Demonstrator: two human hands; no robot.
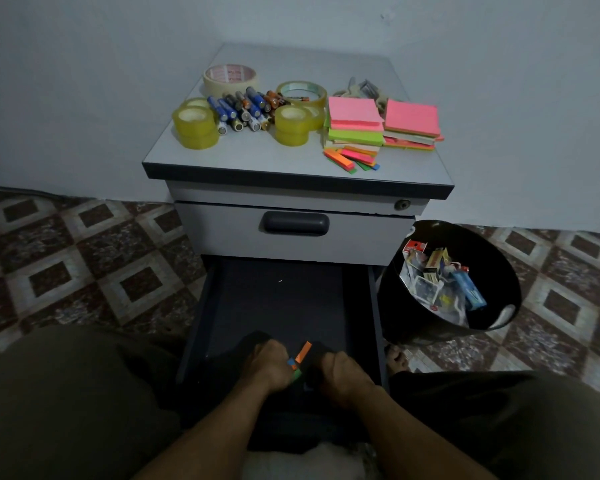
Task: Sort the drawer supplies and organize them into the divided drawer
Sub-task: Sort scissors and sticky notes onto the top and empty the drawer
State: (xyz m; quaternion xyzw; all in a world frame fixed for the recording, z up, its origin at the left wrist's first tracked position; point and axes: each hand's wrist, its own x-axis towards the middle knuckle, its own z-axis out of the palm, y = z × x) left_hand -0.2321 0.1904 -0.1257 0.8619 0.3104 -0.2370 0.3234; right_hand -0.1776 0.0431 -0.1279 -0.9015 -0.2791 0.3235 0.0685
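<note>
The lower drawer of a grey cabinet is pulled out; its dark inside looks nearly bare. Both my hands are low in its front part. My left hand pinches small coloured sticky flags, orange, blue and green. My right hand is curled beside them; what it holds is hidden. On the cabinet top lie tape rolls, a heap of batteries, pink and green sticky-note pads and more coloured flags.
A black bin with packaging scraps stands to the right of the drawer. The upper drawer is closed, with a dark handle. My knees flank the open drawer. Patterned floor tiles lie on both sides; a wall is behind.
</note>
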